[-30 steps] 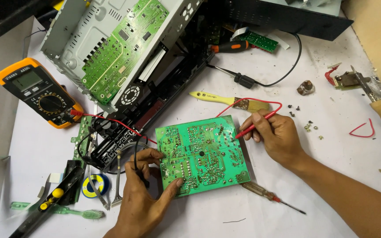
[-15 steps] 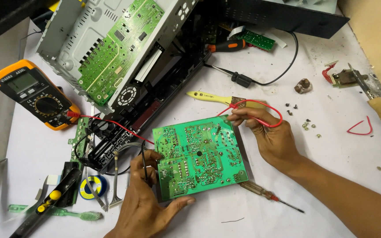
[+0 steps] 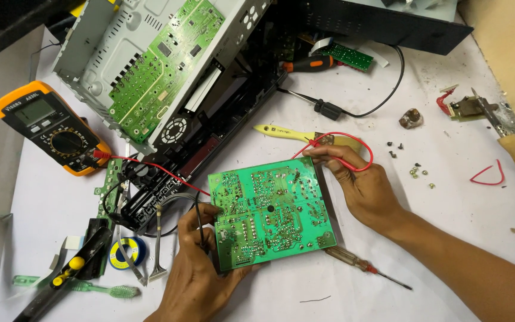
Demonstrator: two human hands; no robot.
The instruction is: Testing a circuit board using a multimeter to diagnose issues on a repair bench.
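A green circuit board (image 3: 269,211) lies solder side up in the middle of the white table. My left hand (image 3: 198,268) grips its lower left edge, thumb on top, with a black test probe (image 3: 199,223) held between the fingers. My right hand (image 3: 359,185) rests at the board's upper right corner, pinching the red test probe (image 3: 323,152); its red lead (image 3: 362,152) loops over the hand. An orange and black multimeter (image 3: 52,125) sits at the left, and its red wire runs toward the board.
An open metal chassis (image 3: 96,45) with a green board stands at the back. A yellow-handled brush (image 3: 284,133), a screwdriver (image 3: 359,266), loose screws (image 3: 415,171), a red wire piece (image 3: 489,176), a solder reel (image 3: 127,253) and a green toothbrush (image 3: 99,290) lie around.
My right hand has moved from the board's right side up to its top right corner, carrying the red probe with it. The left hand keeps its hold on the board.
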